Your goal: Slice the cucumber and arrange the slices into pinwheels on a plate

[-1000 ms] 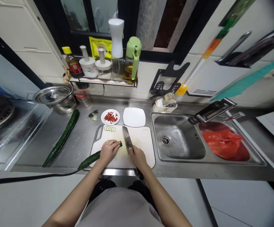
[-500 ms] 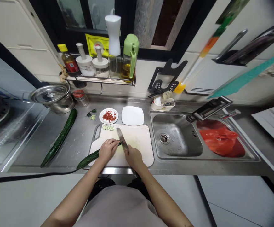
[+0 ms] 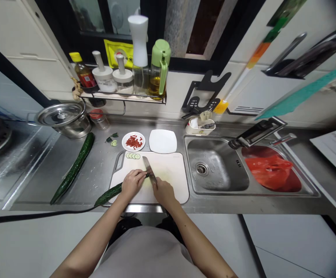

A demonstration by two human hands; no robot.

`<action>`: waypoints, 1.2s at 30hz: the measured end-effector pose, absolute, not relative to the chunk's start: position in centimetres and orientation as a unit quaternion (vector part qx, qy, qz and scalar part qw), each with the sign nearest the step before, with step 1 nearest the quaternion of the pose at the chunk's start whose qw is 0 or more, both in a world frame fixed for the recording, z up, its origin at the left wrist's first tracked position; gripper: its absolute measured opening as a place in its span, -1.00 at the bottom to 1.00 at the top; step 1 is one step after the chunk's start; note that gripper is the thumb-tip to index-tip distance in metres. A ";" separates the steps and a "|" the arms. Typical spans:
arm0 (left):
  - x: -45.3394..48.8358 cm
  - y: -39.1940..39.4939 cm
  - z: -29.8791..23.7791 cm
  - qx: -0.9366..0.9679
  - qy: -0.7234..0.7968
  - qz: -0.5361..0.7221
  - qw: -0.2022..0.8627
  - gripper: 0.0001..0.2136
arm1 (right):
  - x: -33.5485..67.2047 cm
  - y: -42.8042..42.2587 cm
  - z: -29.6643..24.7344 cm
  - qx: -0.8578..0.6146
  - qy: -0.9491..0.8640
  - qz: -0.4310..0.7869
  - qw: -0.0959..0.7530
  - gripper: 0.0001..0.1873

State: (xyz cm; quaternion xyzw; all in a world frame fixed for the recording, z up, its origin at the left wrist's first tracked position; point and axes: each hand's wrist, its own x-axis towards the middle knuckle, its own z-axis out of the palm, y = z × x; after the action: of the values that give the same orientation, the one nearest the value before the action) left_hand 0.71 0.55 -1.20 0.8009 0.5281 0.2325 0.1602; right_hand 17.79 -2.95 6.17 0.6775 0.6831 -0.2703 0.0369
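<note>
On the white cutting board [image 3: 173, 170] lies a dark green cucumber [image 3: 107, 195], its uncut end reaching past the board's lower left edge. My left hand [image 3: 133, 183] is closed over the cucumber near its cut end and hides part of it. In my right hand [image 3: 164, 192] is a kitchen knife [image 3: 149, 170], gripped by the handle, with its blade at the cucumber's right end. Several thin cucumber slices [image 3: 133, 156] lie in a row at the board's upper left.
A plate of chopped red pieces [image 3: 133, 142] and a white square plate [image 3: 162, 141] stand behind the board. A second cucumber [image 3: 73, 170] lies to the left, near a lidded steel pot [image 3: 65, 119]. To the right is a sink [image 3: 217, 166] with a red plastic bag [image 3: 269, 172].
</note>
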 end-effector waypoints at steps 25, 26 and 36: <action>0.5 1.0 -2.0 0.817 0.497 0.268 0.114 -0.76 | 18.4 -6.1 8.1 0.664 0.668 -0.308 0.130 -0.69; 0.5 1.0 -2.0 0.817 0.497 0.268 0.115 -0.76 | 18.3 -6.0 8.1 0.665 0.667 -0.308 0.132 -0.69; 0.6 0.8 -1.9 0.813 0.502 0.265 0.127 -0.76 | 17.3 -4.1 8.0 0.664 0.672 -0.305 0.124 -0.68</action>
State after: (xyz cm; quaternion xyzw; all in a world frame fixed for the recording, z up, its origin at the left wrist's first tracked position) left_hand 0.57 0.79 -1.88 0.8131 0.5023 0.2654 0.1267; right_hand 17.34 -4.14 7.96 0.6639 0.6717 -0.3045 0.1239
